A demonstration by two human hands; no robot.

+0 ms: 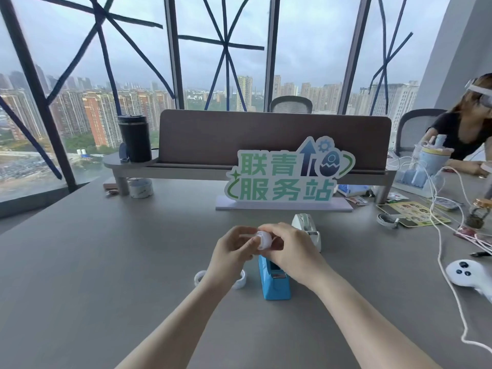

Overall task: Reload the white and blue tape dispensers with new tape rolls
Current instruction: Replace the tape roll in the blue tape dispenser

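On the grey counter [106, 262], the blue dispenser [274, 283] stands just below both hands; left hand [234, 254] and right hand [290, 251] grip a white roll [264, 239] together, white dispenser [306, 227] behind.

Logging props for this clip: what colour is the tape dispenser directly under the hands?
Blue; the tape dispenser shows best in the head view.
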